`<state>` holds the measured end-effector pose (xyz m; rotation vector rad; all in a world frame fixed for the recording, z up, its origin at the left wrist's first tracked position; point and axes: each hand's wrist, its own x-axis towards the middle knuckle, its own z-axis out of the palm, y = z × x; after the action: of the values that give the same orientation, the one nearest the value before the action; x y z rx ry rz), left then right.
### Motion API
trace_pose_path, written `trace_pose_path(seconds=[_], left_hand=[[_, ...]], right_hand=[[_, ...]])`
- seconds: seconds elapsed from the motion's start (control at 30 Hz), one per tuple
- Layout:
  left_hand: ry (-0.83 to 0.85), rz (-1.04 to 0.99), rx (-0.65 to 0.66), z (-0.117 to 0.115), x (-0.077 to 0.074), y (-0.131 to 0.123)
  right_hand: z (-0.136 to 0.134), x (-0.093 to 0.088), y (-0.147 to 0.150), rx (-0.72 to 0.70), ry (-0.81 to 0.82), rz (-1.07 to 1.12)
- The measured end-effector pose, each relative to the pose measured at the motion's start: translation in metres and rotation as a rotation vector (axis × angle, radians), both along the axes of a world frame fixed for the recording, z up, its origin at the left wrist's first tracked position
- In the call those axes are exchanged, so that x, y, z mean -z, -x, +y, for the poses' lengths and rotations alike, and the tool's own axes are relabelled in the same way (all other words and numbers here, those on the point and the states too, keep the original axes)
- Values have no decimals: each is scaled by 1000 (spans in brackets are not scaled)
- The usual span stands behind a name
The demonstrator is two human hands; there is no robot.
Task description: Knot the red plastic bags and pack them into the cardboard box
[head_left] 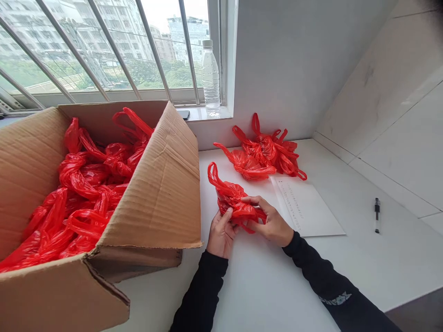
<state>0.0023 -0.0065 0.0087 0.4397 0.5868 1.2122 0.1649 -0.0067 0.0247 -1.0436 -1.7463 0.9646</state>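
One crumpled red bag (230,199), over tabletop (256,276), pinched by left hand (221,234) at near-left edge, right hand (272,222) at right end. Long axis slants far-left to near-right; neither hand nearer, both touching. Cardboard box (169,193) left. Paper (323,214) print, right-sleeve lettering (335,299) unreadable.

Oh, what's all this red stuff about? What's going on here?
A person is holding a red plastic bag with both hands, left hand and right hand, over a white table. Beside them, an open cardboard box holds many more red bags. Another heap lies near the wall, by some printed paper.
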Motion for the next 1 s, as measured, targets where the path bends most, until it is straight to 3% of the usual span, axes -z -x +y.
trace_pose_path(seconds=[0.1,0.33,0.57,0.83,1.0], left_hand=[[-5,6,28,0,-1,-1],[-32,59,62,1,2,-1],[-48,93,68,0,2,-1],[-34,116,51,2,4,-2],[7,142,21,2,7,-2]], right_hand=[[2,2,0,59,16,43],[0,-3,-3,-8,75,48],[1,2,1,73,29,84],[1,1,0,27,17,59],[0,2,4,71,-36,16]])
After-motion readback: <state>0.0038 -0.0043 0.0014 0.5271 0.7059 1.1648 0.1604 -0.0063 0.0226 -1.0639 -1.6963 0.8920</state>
